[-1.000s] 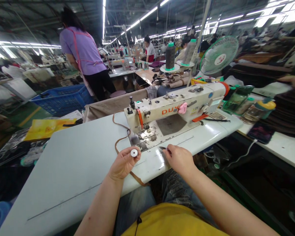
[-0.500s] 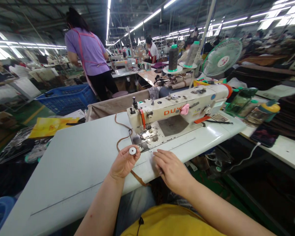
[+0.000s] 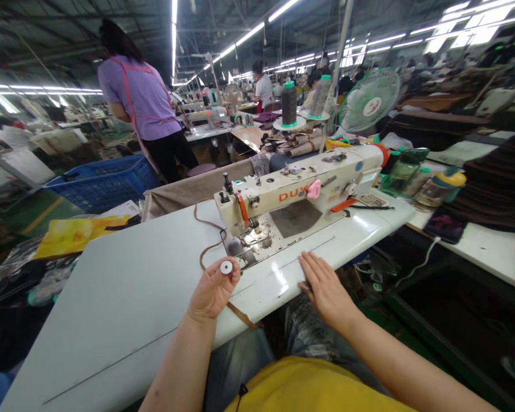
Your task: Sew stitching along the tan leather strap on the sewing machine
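Note:
My left hand (image 3: 212, 292) pinches a small white round bobbin (image 3: 226, 267) in its fingertips, held up over the front edge of the white sewing table (image 3: 124, 286). My right hand (image 3: 324, 286) lies flat on the table edge with fingers stretched out and nothing in it, to the right of the needle area. A cream sewing machine (image 3: 296, 191) with orange lettering stands just behind both hands. A brown strap (image 3: 210, 246) loops from the machine's left end past my left hand and over the table's edge.
Two thread cones (image 3: 289, 103) stand behind the machine, beside a green fan (image 3: 369, 103). Bottles (image 3: 438, 186) and a phone (image 3: 446, 224) lie on the table to the right. A person in purple (image 3: 141, 97) stands by a blue crate (image 3: 98, 180) at the back left.
My right hand held a small dark tool one second ago. It has since flattened empty on the table and slid right. My left hand kept the bobbin raised.

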`<state>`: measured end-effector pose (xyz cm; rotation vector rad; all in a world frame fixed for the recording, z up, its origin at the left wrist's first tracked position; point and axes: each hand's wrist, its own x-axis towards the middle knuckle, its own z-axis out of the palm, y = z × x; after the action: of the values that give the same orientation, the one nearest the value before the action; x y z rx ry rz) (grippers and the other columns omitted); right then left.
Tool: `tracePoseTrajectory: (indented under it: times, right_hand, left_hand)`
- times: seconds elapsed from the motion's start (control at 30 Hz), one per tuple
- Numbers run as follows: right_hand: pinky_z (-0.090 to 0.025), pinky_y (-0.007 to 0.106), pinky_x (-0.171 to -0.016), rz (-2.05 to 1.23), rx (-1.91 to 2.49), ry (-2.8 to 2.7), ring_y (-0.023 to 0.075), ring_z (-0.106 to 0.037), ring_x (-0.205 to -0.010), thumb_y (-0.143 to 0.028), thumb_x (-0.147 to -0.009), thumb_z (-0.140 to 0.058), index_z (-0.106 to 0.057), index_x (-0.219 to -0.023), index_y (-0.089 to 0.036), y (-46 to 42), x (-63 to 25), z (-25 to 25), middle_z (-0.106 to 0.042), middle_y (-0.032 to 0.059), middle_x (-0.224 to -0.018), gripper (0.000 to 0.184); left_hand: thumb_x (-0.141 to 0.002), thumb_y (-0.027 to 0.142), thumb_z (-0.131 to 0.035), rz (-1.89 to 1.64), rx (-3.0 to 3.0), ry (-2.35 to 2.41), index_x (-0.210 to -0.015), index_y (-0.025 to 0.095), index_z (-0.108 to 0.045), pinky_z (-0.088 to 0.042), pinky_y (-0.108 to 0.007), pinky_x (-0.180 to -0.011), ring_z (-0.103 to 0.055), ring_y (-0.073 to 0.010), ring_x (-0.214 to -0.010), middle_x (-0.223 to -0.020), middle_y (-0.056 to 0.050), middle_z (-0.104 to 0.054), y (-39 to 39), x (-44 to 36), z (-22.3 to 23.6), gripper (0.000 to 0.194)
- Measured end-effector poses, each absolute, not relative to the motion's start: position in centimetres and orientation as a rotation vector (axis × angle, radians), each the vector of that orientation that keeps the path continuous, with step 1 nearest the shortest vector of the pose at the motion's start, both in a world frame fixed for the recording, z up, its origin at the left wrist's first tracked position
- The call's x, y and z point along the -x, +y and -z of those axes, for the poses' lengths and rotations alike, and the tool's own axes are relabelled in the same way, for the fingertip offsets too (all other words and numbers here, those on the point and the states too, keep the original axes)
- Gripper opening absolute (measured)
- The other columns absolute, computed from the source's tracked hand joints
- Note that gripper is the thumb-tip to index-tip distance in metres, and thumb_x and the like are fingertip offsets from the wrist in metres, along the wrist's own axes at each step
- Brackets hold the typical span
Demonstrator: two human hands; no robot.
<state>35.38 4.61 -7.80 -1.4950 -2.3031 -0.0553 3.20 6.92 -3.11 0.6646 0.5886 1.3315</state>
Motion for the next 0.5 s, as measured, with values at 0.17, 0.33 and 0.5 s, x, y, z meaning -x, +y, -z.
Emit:
tracePoseTrajectory:
  times: [0.17, 0.33, 0.5]
  right_hand:
    - [-0.045, 0.06, -0.111, 0.135, 2.39, -1.82, 0.0452, -0.056, -0.137, -0.036, -0.106, -0.038, -0.061, -0.136, 0.005, 1.4, -46.5, 11.7, -0.058, 0.038, -0.141, 0.055]
    - [-0.043, 0.054, -0.119, 0.263, 2.269, -1.845, 0.042, -0.048, -0.146, -0.034, -0.106, -0.043, -0.06, -0.139, 0.003, 0.0, -48.6, 11.1, -0.053, 0.0321, -0.15, 0.052]
    - [-0.042, 0.052, -0.123, 0.114, 1.828, -2.11, 0.0356, -0.046, -0.149, -0.024, -0.103, -0.053, -0.053, -0.148, -0.003, 1.4, -43.7, 8.3, -0.051, 0.0277, -0.155, 0.049]
  left_hand:
    - [-0.064, 0.035, -0.101, -1.3, -0.653, 0.617, -0.099, 0.014, -0.082, -0.059, -0.019, -0.075, -0.068, -0.0129, -0.079, -0.087, -0.009, -0.075, 7.0, -3.3, 3.1, 0.045]
    - [-0.064, 0.031, -0.1, -1.266, -0.639, 0.688, -0.102, 0.013, -0.082, -0.061, -0.021, -0.076, -0.068, -0.0153, -0.082, -0.091, -0.01, -0.074, 7.3, -2.8, 4.0, 0.045]
    - [-0.059, 0.031, -0.101, -1.297, -0.618, 0.792, -0.103, 0.012, -0.081, -0.063, -0.022, -0.074, -0.068, -0.0169, -0.083, -0.095, -0.009, -0.075, 7.5, -2.6, 4.2, 0.052]
